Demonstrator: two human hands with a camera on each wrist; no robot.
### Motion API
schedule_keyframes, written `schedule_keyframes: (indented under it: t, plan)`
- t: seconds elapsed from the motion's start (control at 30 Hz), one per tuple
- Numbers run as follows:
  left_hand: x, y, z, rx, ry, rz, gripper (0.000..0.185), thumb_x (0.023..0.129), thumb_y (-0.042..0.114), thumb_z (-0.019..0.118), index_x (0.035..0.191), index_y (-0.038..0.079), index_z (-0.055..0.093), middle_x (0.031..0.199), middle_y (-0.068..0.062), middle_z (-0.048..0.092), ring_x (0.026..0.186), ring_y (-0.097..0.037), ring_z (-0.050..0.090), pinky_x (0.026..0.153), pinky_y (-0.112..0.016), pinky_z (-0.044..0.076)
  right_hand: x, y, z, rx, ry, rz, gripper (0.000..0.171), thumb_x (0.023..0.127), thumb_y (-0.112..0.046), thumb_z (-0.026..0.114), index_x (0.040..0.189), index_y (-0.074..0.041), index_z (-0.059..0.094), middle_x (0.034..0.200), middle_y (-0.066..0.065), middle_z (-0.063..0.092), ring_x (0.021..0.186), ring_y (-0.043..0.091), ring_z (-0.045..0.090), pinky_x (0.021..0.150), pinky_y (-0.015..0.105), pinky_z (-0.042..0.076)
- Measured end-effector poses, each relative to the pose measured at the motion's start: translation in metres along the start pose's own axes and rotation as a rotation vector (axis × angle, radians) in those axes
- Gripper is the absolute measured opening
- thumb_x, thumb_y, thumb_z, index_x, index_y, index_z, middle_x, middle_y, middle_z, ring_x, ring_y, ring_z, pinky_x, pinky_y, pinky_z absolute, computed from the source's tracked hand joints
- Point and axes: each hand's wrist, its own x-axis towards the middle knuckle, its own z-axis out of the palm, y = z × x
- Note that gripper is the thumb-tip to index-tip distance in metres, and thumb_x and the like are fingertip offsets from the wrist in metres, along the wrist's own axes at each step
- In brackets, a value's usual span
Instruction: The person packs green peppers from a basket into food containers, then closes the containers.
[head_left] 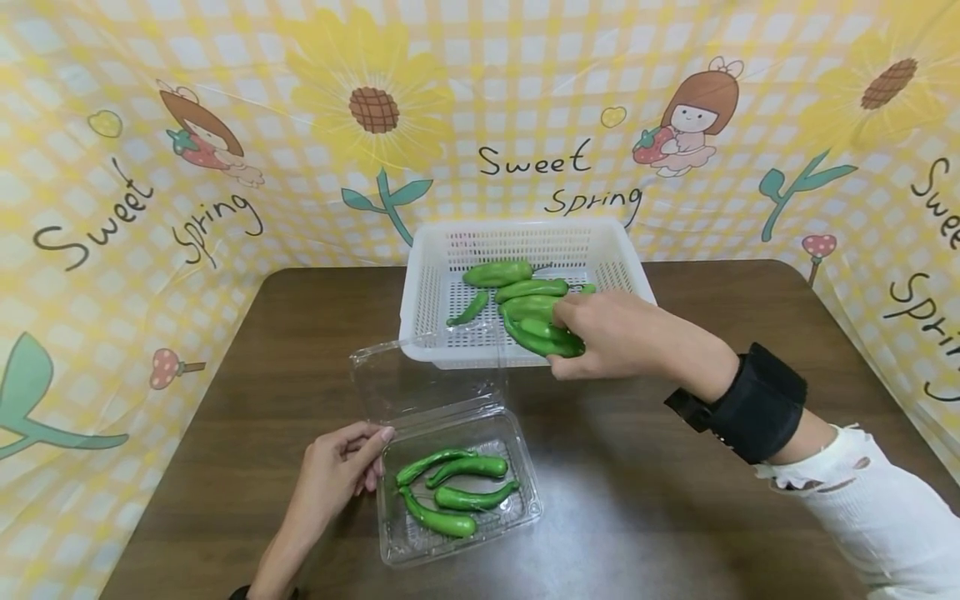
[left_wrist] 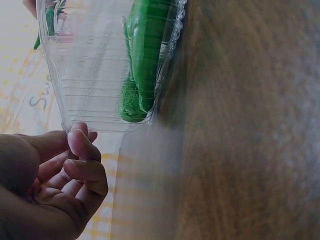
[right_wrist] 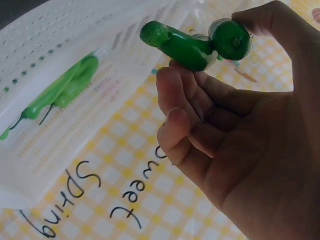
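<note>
My right hand point(head_left: 615, 333) grips green peppers point(head_left: 542, 335) over the front right of a white plastic basket point(head_left: 420, 329). Two peppers point(right_wrist: 185, 51) show between its thumb and fingers in the right wrist view. More green peppers point(head_left: 497, 273) lie in the basket, partly behind the hand. My left hand point(head_left: 333, 471) pinches the back left corner of a clear plastic clamshell box point(head_left: 497, 530), near the hinge. Inside the box's base lie several slim green peppers point(head_left: 476, 498). Its raised lid point(head_left: 420, 387) leans back and overlaps the basket's front edge in the head view.
Both containers stand on a dark brown wooden table point(head_left: 637, 517), the basket at the back and the box in front of it. A yellow checked cloth point(head_left: 487, 83) with flowers and lettering hangs behind and along the sides. A black band point(head_left: 765, 404) wraps the right wrist.
</note>
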Motion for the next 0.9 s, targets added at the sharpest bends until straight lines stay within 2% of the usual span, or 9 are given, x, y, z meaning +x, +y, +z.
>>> schedule_keyframes:
  t: [0.2,0.47,0.67,0.9]
  plan:
    - [0.0,0.0,0.0,-0.004,-0.005,0.0,0.024,0.095,0.031,0.068,0.094,0.008,0.073,0.06,-0.007,0.064,0.043,-0.016,0.055,0.038,-0.03,0.046,-0.006,-0.013,0.003,0.016,-0.028,-0.041,0.028,0.082,-0.039,0.067,0.081,-0.014,0.054,0.072,-0.004,0.046,0.054,0.009,0.039,0.049,0.022,0.032]
    - [0.001,0.0,-0.001,0.01,-0.007,0.005,0.026,0.095,0.032,0.067,0.093,0.007,0.073,0.06,-0.007,0.063,0.044,-0.016,0.055,0.039,-0.029,0.046,-0.009,-0.025,0.008,0.02,-0.003,-0.12,0.027,0.08,-0.038,0.069,0.077,-0.017,0.051,0.069,-0.008,0.044,0.054,0.005,0.038,0.048,0.02,0.032]
    - [0.001,0.001,-0.001,0.01,-0.005,0.016,0.025,0.095,0.031,0.067,0.094,0.007,0.073,0.06,-0.007,0.063,0.043,-0.014,0.055,0.038,-0.028,0.046,-0.01,-0.037,0.013,0.016,-0.03,-0.16,0.028,0.081,-0.039,0.066,0.078,-0.017,0.05,0.069,-0.008,0.043,0.055,0.004,0.038,0.048,0.019,0.032]
    - [0.0,0.001,0.0,-0.004,-0.005,-0.004,0.026,0.095,0.031,0.067,0.093,0.005,0.073,0.061,-0.007,0.063,0.044,-0.013,0.055,0.038,-0.029,0.046,-0.008,-0.051,0.022,0.018,-0.069,-0.222,0.027,0.081,-0.039,0.066,0.081,-0.016,0.054,0.07,-0.009,0.044,0.056,0.004,0.039,0.047,0.018,0.033]
